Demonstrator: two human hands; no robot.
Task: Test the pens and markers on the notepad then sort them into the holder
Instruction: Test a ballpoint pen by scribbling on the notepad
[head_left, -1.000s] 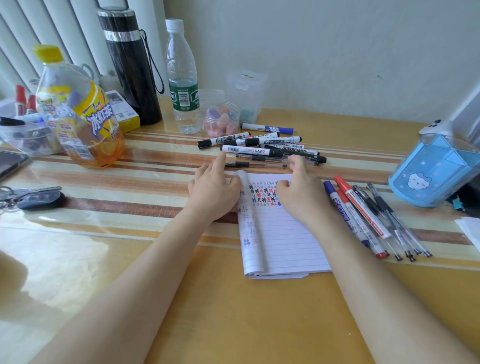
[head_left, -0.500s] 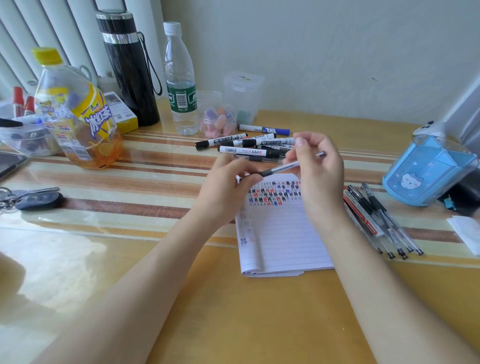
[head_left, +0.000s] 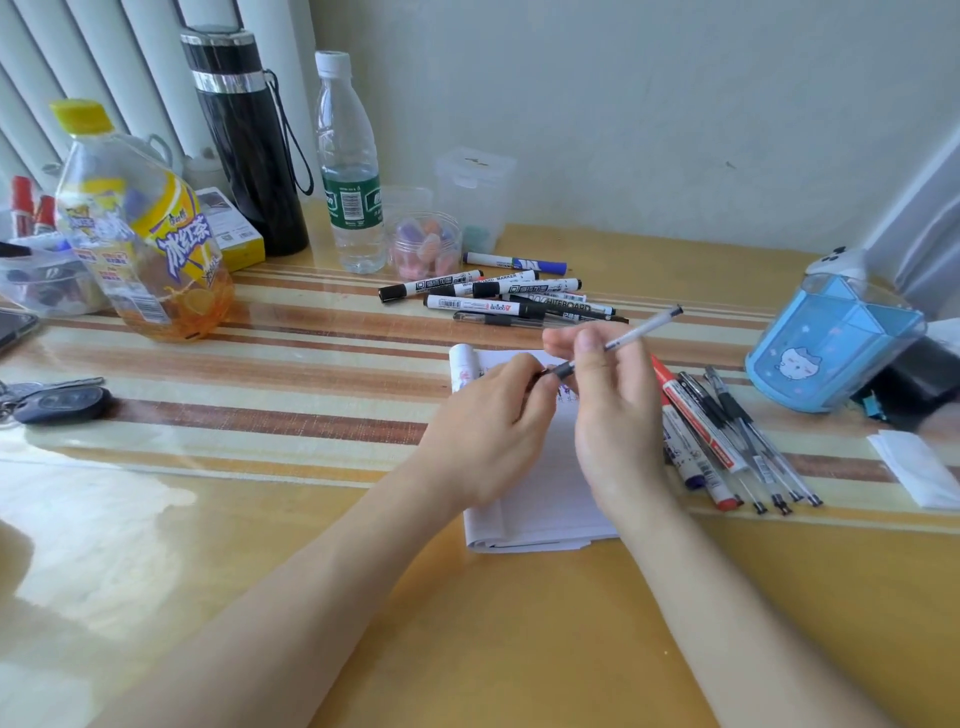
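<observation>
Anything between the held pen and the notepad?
Nothing visible. The left hand and right hand hold the pen over the notepad; only the hands themselves cover the page.

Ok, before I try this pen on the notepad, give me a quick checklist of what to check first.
1. Pen gripped: ok. The right hand holds the pen by its barrel above the page.
2. Tip ready to write: cannot tell. The left hand pinches that end and hides whether a cap is on.
3. Notepad open: ok. The notepad lies open under both hands.
4. Free writing space: ok. Blank paper shows on the lower page.
5. Holder ready: ok. The blue holder stands upright to the right of the notepad.
</observation>
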